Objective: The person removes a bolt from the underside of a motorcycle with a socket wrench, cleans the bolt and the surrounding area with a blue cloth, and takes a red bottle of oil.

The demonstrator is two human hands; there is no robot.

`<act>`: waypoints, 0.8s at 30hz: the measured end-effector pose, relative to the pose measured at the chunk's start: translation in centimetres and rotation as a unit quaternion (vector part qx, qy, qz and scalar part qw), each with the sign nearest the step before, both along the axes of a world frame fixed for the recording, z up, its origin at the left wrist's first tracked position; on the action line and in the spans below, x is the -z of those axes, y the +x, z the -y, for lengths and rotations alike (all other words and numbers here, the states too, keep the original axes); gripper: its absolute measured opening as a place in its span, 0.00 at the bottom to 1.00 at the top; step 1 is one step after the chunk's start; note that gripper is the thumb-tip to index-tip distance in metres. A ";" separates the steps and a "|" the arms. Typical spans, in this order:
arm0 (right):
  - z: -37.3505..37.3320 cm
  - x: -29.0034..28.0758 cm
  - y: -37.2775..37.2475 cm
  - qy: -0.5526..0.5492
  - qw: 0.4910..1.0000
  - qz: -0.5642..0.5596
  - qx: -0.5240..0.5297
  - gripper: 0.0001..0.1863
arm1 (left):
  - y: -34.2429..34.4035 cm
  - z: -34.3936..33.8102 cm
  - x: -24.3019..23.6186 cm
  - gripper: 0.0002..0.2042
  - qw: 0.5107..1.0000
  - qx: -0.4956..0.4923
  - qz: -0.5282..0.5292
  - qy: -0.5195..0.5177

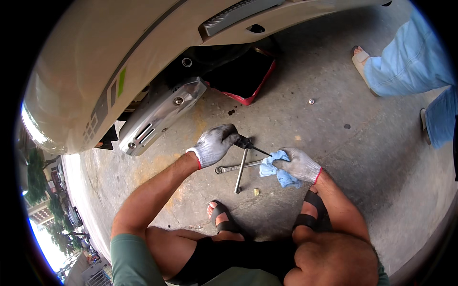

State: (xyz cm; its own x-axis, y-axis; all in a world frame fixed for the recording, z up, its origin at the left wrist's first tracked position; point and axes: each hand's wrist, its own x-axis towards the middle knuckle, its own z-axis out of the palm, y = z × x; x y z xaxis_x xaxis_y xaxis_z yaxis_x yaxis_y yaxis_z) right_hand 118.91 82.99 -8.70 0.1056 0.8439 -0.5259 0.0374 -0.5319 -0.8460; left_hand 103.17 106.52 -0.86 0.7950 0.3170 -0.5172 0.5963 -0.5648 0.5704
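Observation:
My left hand (pixel 215 144), in a white knit glove with dark smudges, is closed around a black-handled tool (pixel 244 142) with a thin dark shaft. The shaft points right, and its tip reaches a light blue cloth (pixel 281 171). I pinch that cloth in my right hand (pixel 298 164), also gloved. Whether the cloth wraps the tip I cannot tell. Below the tool, on the concrete, lies a ring-ended wrench (pixel 234 168). A long silver bar-shaped socket wrench (pixel 241 172) crosses it, its upper end hidden behind the black tool.
A cream scooter body (pixel 124 52) with a silver exhaust cover (pixel 162 117) looms at upper left. Beneath it sits a red-rimmed tray (pixel 248 100) with a black inside. A small metal part (pixel 311 101) and a yellowish scrap (pixel 256 191) lie on the ground. Another person's jeans (pixel 405 66) show at right.

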 end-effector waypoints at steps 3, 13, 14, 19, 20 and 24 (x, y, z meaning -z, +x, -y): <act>2.0 1.4 1.0 -0.034 0.995 -0.011 0.097 0.17 | -0.7 -1.3 0.4 0.17 0.999 -0.020 -0.016 -0.031; -2.5 -3.9 -1.8 0.180 0.942 0.275 0.064 0.15 | -0.7 0.6 2.1 0.19 0.996 0.055 -0.051 -0.045; -2.6 -3.6 -2.2 0.184 0.945 0.261 0.062 0.15 | -1.0 0.5 2.4 0.19 0.996 0.089 -0.011 -0.017; -1.7 -1.5 -2.7 0.117 0.980 0.158 0.002 0.14 | 0.5 1.4 0.4 0.20 0.984 -0.090 -0.099 -0.116; -1.6 -1.5 -2.9 0.090 0.988 0.119 0.043 0.15 | 0.5 1.6 0.3 0.20 0.979 -0.120 -0.104 -0.131; -1.8 -1.2 -4.4 0.032 0.981 -0.015 0.189 0.15 | -0.9 2.2 2.1 0.23 0.932 -0.241 0.032 -0.269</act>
State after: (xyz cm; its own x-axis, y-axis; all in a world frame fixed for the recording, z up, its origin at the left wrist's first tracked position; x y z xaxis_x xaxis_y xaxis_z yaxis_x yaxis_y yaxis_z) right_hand 114.50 84.84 -7.50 0.4024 0.7793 -0.4803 -0.1765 -0.4488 -0.8760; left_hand 102.27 104.28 -2.99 0.6618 0.3535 -0.6611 0.6622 0.1377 0.7365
